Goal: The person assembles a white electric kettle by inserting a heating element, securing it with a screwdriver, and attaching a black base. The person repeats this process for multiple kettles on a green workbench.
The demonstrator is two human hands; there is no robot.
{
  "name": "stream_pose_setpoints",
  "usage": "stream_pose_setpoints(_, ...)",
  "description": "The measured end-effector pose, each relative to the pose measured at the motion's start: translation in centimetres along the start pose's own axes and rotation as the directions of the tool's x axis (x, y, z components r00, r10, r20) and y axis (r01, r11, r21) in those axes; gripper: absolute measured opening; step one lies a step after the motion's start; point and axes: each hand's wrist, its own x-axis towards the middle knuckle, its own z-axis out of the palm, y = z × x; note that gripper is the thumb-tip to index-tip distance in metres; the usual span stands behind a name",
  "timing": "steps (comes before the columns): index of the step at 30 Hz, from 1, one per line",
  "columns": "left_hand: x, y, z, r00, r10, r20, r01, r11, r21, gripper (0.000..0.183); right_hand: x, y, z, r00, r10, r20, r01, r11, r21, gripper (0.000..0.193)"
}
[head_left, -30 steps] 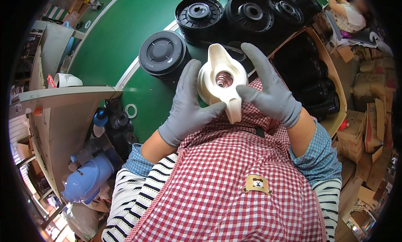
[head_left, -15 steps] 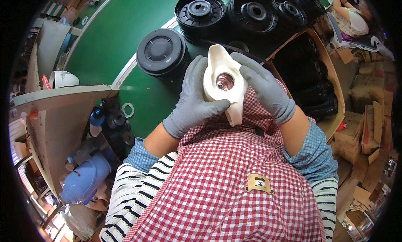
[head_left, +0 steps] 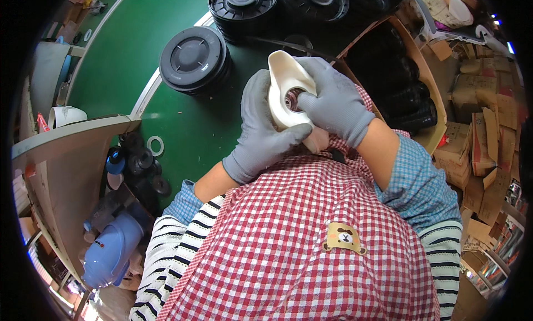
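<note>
Between my two grey-gloved hands is a white plastic part (head_left: 281, 83), with a flared spout-like end pointing away from me and a round opening that shows a dark, shiny inside. My left hand (head_left: 259, 126) is wrapped round its left side, the thumb lying across the near rim. My right hand (head_left: 337, 101) grips the right side, with its thumb at the edge of the round opening. The near end of the part is partly covered by the left thumb. Beyond my left hand stands a stack of round black lids (head_left: 194, 60) on the green table (head_left: 130, 49).
Stacks of black ribbed discs (head_left: 242, 4) stand at the far side. An open carton (head_left: 427, 79) of black parts is on the right, with brown boxes (head_left: 472, 143) past it. A blue bottle (head_left: 114, 249) and a white ring (head_left: 155, 146) lie left. Another person (head_left: 444, 10) sits far right.
My right hand has closed in on the white part, bringing its thumb to the opening. The part is tilted more, and the view has shifted slightly.
</note>
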Motion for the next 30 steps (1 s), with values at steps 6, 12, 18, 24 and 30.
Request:
stream_pose_setpoints(6, 0.9, 0.4, -0.9, 0.997, -0.062, 0.035, 0.070, 0.957, -0.280, 0.077, -1.4, 3.2, 1.0, 0.994, -0.027, -0.108, 0.077, 0.870, 0.487, 0.056)
stream_pose_setpoints(12, -4.9, 0.4, -4.1, 0.974, -0.163, -0.161, 0.127, 0.969, -0.211, 0.033, -7.9, 5.3, 0.1, 0.990, 0.114, -0.088, -0.071, 0.917, 0.392, 0.045)
stream_pose_setpoints(18, -8.6, 2.3, -3.7, 0.861, -0.442, 0.254, 0.477, 0.874, -0.097, 0.039, -9.1, 0.7, 1.7, 0.987, -0.158, -0.022, 0.159, 0.975, 0.154, 0.047)
stream_pose_setpoints(24, -7.4, 2.5, -2.2, 0.772, -0.561, 0.300, 0.630, 0.739, -0.238, 0.048, -8.9, 1.0, 1.6, 0.909, -0.409, 0.076, 0.398, 0.908, 0.130, 0.037)
stream_pose_setpoints(30, -5.5, 10.2, -7.5, 0.883, -0.469, 0.017, 0.459, 0.856, -0.238, 0.047, -10.2, 8.1, 0.1, 0.945, -0.081, -0.316, 0.270, 0.740, 0.616, 0.033)
